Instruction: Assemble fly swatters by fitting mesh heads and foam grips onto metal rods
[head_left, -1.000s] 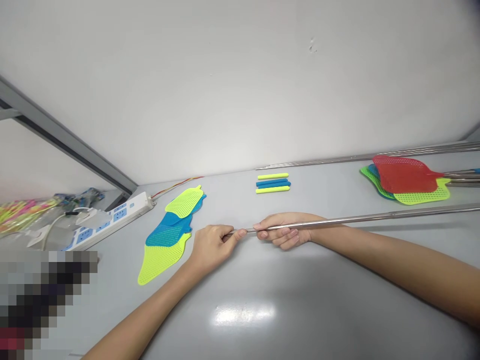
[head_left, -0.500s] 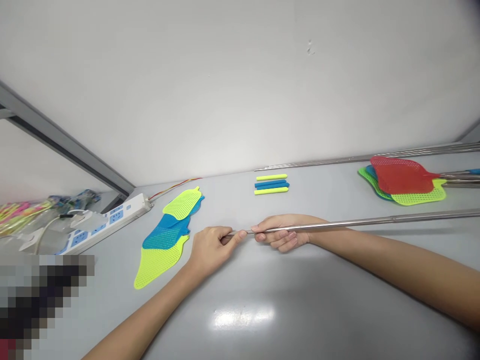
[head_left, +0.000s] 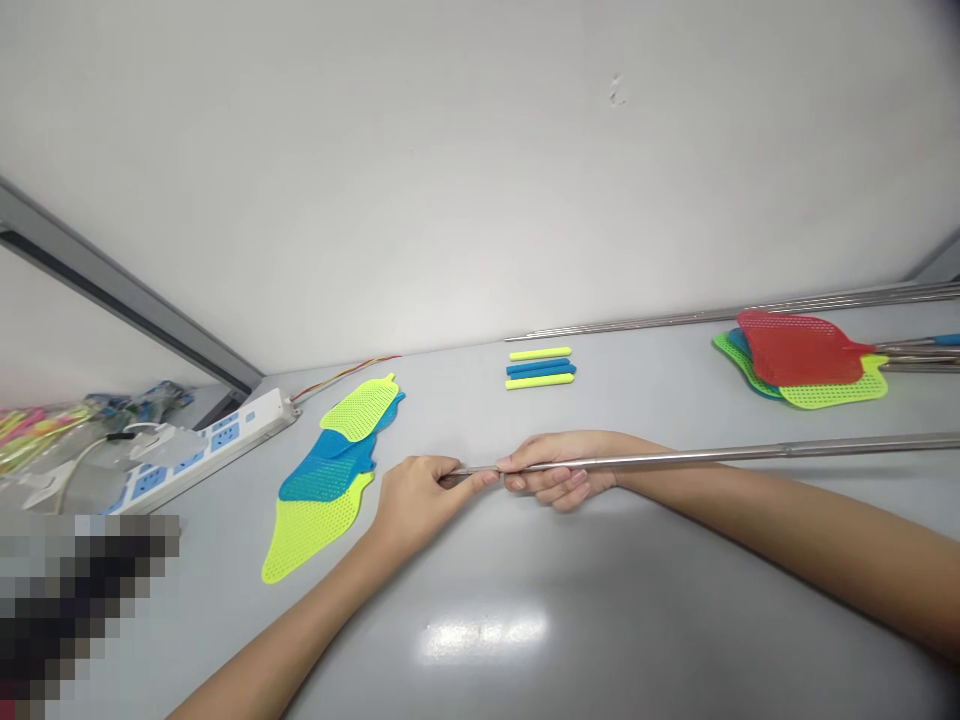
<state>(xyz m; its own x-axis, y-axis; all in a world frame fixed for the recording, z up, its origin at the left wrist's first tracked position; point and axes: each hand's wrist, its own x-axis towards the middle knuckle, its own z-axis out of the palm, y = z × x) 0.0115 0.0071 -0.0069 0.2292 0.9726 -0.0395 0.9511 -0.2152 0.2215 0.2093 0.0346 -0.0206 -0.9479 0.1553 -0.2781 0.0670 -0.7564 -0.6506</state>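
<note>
Straight, shiny metal rod (head_left: 712, 455), stepped. Thin end pinched in the grip; thicker sections run right of it, far end out of sight.

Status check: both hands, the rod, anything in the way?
Left hand pinching thin end of rod. Right hand gripping rod just beside. No obstruction visible; swatter heads off to the left.

The left hand's (head_left: 416, 505) thumb and the right hand's (head_left: 559, 468) fingertips have scooted closer, so the little gap on the metal rod (head_left: 720, 457) between them is pretty much gone. The rod's right-hand stretch has also shifted farther from the table's (head_left: 600, 610) back edge, leaving more room below the yellow-green swatter head (head_left: 836, 393). View's turned slightly right too.
</note>
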